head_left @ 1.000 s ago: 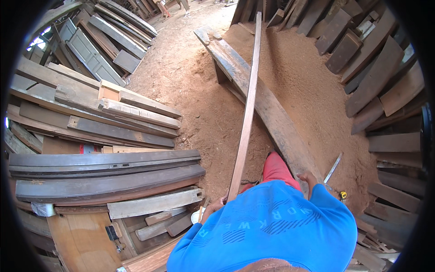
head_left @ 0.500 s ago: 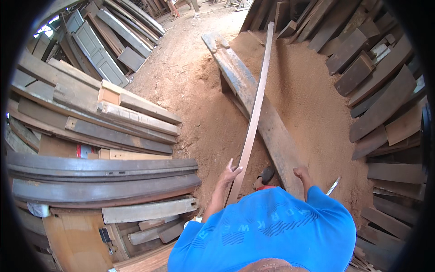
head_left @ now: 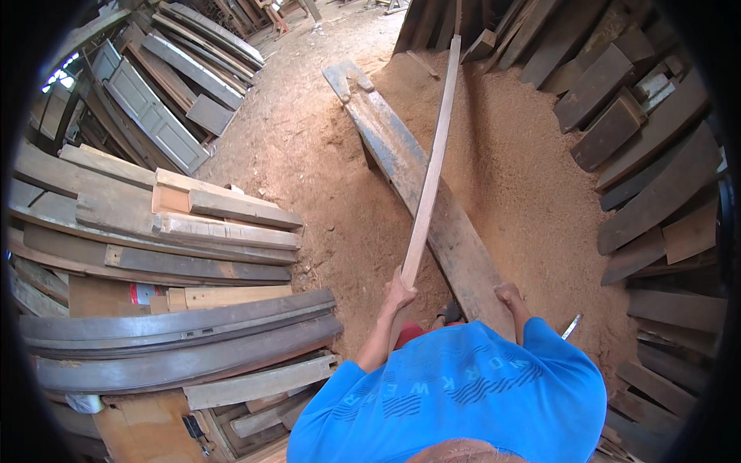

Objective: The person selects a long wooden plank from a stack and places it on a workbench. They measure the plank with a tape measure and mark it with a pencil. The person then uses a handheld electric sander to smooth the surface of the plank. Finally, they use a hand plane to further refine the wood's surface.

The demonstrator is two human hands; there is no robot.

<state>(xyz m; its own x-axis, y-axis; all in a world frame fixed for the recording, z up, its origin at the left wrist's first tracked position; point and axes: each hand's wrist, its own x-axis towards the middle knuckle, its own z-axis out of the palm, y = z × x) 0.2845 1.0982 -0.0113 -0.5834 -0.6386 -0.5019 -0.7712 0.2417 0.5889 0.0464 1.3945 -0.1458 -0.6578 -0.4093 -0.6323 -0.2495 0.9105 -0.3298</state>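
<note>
Wooden strip (head_left: 429,166) gripped by left hand (head_left: 400,292); right hand (head_left: 507,293) rests on plank (head_left: 432,201).

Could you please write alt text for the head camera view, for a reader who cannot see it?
Seen from above, a person in a blue shirt grips the near end of a long thin wooden strip with the left hand, while the right hand rests on a wide weathered plank lying across sawdust. Stacked timber lies to the left.

Stacked planks (head_left: 193,231) left of frame, curved beams (head_left: 177,339) below them. Grey panelled door (head_left: 150,119) upper left. Sawdust heap (head_left: 525,177) right of centre.
</note>
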